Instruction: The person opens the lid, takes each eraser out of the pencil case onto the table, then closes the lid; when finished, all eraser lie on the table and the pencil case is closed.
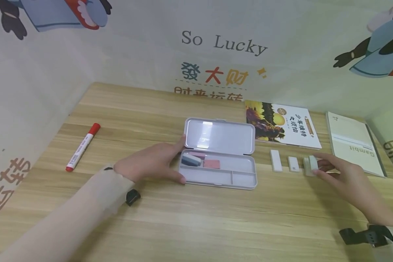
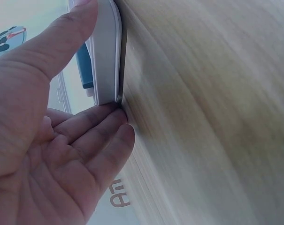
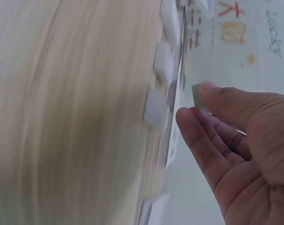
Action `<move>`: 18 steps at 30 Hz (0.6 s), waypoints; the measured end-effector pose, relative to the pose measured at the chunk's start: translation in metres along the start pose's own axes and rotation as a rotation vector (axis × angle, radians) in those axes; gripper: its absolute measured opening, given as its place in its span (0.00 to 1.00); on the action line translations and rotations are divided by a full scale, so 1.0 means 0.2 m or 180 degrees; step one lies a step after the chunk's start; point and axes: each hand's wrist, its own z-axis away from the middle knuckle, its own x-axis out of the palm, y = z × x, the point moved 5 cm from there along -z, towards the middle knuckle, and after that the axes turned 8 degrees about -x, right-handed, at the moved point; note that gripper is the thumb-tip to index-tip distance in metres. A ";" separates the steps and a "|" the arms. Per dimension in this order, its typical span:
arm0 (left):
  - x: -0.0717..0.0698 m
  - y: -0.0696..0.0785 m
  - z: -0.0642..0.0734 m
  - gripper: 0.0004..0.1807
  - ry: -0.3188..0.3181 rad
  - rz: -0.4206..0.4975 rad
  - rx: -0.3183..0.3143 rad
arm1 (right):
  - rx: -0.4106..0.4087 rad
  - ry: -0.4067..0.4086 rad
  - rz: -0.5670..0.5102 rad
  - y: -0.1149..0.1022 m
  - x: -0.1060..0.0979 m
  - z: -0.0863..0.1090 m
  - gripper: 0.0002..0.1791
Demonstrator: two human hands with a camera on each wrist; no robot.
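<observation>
A pale green eraser (image 3: 196, 96) is pinched between thumb and fingers of my right hand (image 1: 344, 178). In the head view it overlaps a white eraser (image 1: 306, 168) standing on the table. Farther left in that row are a small white eraser (image 1: 293, 164) and a longer white one (image 1: 276, 161). My left hand (image 1: 154, 162) touches the left end of an open white pencil case (image 1: 213, 177), thumb at its front corner and index finger beside the lid (image 1: 219, 138). Inside the case's back compartment lie a blue-and-white eraser (image 1: 191, 160) and pink erasers (image 1: 211, 164).
A red-capped marker (image 1: 83, 147) lies at the left of the wooden table (image 1: 196, 225). Behind the eraser row is an illustrated book (image 1: 298, 127), with a cream notebook (image 1: 353, 145) to its right. A printed cloth (image 1: 144, 47) hangs along the back and sides.
</observation>
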 end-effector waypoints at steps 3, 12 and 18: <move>0.00 0.00 0.01 0.70 -0.0012 0.0023 -0.0005 | 0.0076 -0.0037 0.0100 0.05 -0.01 0.03 0.24; -0.01 0.01 0.03 0.69 -0.0046 0.0062 -0.0069 | 0.0260 -0.0325 0.0186 0.17 0.01 0.09 0.24; -0.01 0.02 0.02 0.70 -0.0042 0.0007 -0.0027 | 0.0294 -0.0329 0.0129 0.20 0.02 0.10 0.24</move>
